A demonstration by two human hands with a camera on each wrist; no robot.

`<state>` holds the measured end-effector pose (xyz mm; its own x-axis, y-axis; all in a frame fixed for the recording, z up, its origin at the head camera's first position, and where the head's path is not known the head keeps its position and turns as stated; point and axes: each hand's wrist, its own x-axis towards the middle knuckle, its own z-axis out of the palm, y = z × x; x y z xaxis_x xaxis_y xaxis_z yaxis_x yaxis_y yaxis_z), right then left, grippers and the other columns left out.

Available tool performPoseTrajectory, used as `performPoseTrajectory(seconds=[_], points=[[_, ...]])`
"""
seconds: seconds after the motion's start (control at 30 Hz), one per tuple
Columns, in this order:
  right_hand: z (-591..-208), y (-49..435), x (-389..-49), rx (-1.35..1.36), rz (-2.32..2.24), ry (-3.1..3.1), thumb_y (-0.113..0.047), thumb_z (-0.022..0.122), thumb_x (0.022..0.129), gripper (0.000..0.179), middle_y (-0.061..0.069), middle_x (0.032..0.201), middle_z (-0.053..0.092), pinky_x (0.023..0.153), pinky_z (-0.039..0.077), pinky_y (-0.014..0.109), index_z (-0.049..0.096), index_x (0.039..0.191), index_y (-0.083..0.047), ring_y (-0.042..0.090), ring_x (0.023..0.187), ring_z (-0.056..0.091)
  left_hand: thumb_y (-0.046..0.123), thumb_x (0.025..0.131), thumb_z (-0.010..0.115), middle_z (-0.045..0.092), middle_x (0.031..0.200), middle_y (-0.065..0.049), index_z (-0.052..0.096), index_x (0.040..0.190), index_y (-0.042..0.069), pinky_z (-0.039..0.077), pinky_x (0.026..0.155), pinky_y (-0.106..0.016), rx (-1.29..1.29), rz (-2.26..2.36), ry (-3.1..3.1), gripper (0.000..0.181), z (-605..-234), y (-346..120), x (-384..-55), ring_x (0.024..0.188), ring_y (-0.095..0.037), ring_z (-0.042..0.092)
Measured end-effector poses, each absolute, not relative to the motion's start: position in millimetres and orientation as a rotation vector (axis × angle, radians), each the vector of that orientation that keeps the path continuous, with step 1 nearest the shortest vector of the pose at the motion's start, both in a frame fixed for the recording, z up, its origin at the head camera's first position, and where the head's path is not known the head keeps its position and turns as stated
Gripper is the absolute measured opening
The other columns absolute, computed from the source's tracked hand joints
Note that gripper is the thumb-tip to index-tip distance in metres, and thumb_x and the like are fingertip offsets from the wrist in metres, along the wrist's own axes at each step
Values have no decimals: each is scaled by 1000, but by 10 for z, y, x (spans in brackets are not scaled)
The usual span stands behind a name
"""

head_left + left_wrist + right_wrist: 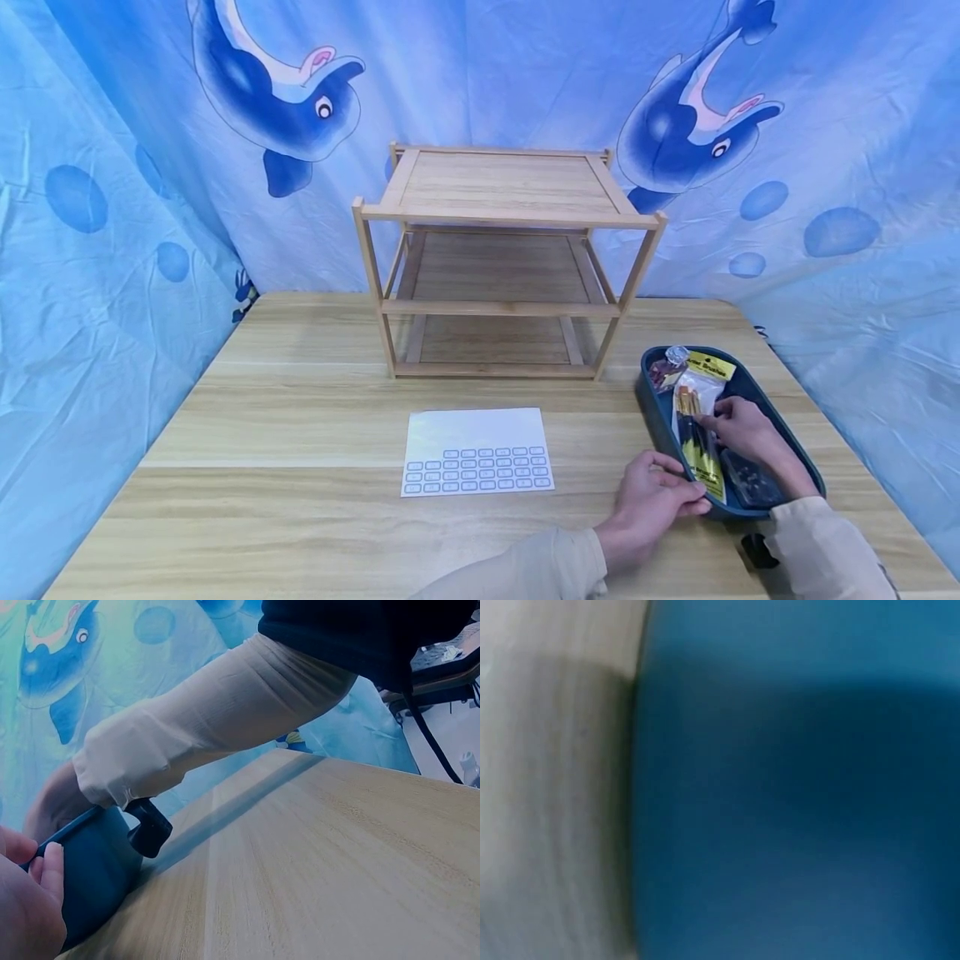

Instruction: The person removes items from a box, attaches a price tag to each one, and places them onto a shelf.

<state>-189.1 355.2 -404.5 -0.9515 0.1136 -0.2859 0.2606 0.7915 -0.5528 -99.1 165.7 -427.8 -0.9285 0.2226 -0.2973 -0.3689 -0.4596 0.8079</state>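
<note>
- Left grip [652, 500] grasps the tray's [101, 874] near-left rim; the right grip [750, 429] is inside, fingertips on the brush pack [696, 446] (pinched or merely touched, I cannot tell).
- Tray risk: if the rim hold loosens, a tug inside could slide it across the desk [300, 467].
- Pack risk: slick-looking plastic might slip from the fingertips, or drag the dark packet [750, 479] beside it.
- Bottle [666, 371] risk: lifting the pack carelessly could knock it.
- Tray's look: deep blue-green, oblong, round-cornered, at the desk's right.
- Pack's look: clear and yellow, lying lengthwise in the tray, dark-handled brushes showing.
</note>
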Motion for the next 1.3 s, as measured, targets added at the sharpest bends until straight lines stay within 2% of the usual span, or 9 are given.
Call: performPoseTrajectory(seconds=[0.27, 0.63, 0.87, 1.1, 1.3], points=[[-4045, 3547, -1884, 308, -1009, 2772, -17, 61, 102, 50, 26, 97, 58, 62, 52, 32, 40, 125, 22, 25, 78, 60, -23, 82, 68, 64, 80, -13, 57, 96, 4, 63, 69, -30, -137, 2437, 1342, 32, -4328, 1643, -1014, 66, -21, 70], [-4026, 3573, -1877, 414, -1092, 2737, -29, 60, 104, 68, 43, 127, 46, 71, 58, 38, 35, 140, 23, 38, 94, 63, -23, 82, 67, 65, 80, -13, 56, 96, 4, 63, 70, -29, -100, 2437, 1316, 32, -4340, 1624, -1031, 64, -19, 67], [-4046, 3589, -1855, 341, -1127, 2762, -21, 60, 104, 47, 30, 105, 60, 64, 54, 32, 51, 123, 21, 27, 83, 61, -21, 84, 67, 65, 80, -13, 56, 97, 4, 63, 71, -29, -98, 2408, 1324, 31, -4339, 1616, -1040, 66, -19, 69], [-4041, 3585, -1833, 329, -1156, 2783, -19, 58, 104, 43, 29, 103, 60, 61, 54, 30, 50, 123, 19, 26, 82, 60, -21, 84, 68, 66, 80, -13, 56, 96, 4, 63, 71, -30, -99, 2397, 1328, 30, -4326, 1614, -1042, 66, -19, 69], [-4030, 3587, -1811, 330, -1221, 2772, -15, 57, 104, 38, 20, 96, 60, 57, 53, 27, 49, 121, 18, 19, 75, 59, -21, 84, 67, 67, 80, -14, 56, 97, 4, 63, 72, -30, -95, 2385, 1319, 30, -4327, 1610, -1045, 67, -19, 69]])
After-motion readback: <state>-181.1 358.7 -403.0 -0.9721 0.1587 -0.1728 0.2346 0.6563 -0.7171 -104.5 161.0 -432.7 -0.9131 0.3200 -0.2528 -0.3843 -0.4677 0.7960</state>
